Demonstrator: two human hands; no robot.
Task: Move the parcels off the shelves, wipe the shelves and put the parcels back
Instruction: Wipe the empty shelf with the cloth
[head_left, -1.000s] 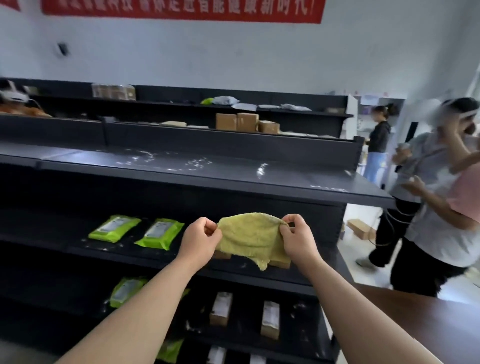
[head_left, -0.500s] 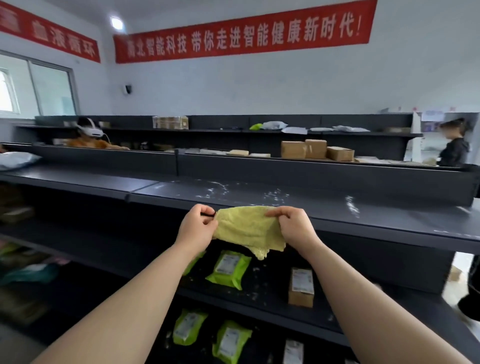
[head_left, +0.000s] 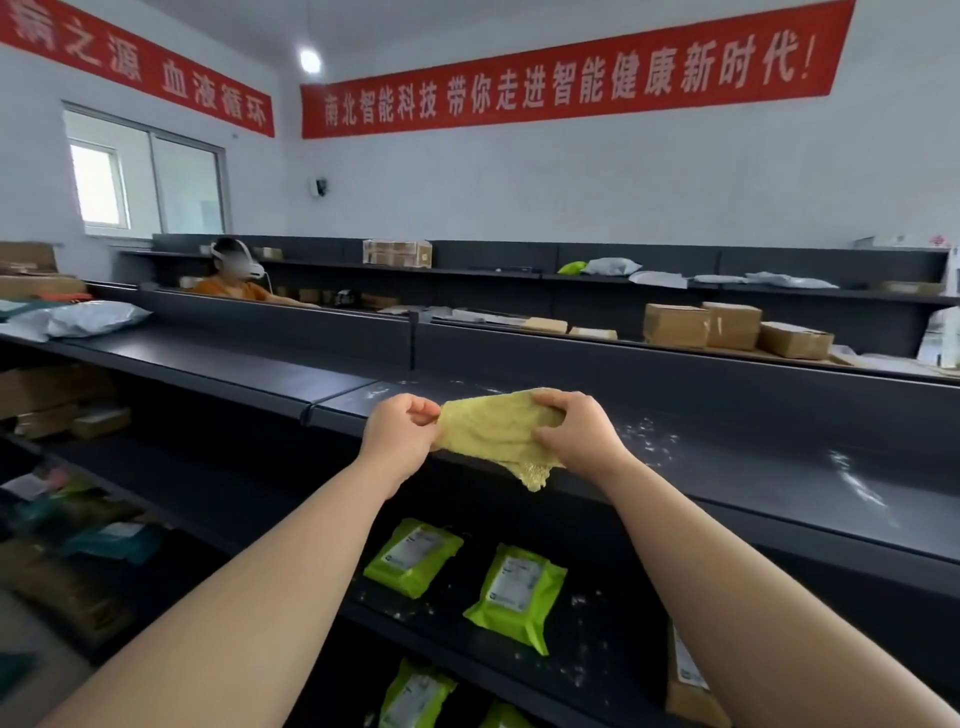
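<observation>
Bottom of frame: both forearms come in from the lower corners, angled up toward centre. Under them, lower centre, the second shelf (head_left: 613, 644) carries a left green parcel (head_left: 413, 556) and a right green parcel (head_left: 514, 595), flat, side by side, not touching, with white specks around them. A brown box (head_left: 685, 675) sits at lower right, partly hidden by the right forearm. One shelf down, bottom centre, more green packs (head_left: 415, 693) are cut by the frame edge. Centre: the left hand (head_left: 400, 431) pinches the left edge of the yellow cloth (head_left: 493, 428); the right hand (head_left: 576, 434) has its fingers curled over the right end, gripping it. The cloth is stretched between them over the front lip of the top shelf (head_left: 753, 467), one corner hanging below the lip; contact with the surface can't be told. White specks lie on the top shelf right of the hands. A grey bag (head_left: 93, 318) is at the left edge. Right, further back: three cardboard boxes (head_left: 732, 325) on the next rack. Upper left: a person in a headset (head_left: 231, 267). Top: a red banner (head_left: 561, 67) on the wall.
</observation>
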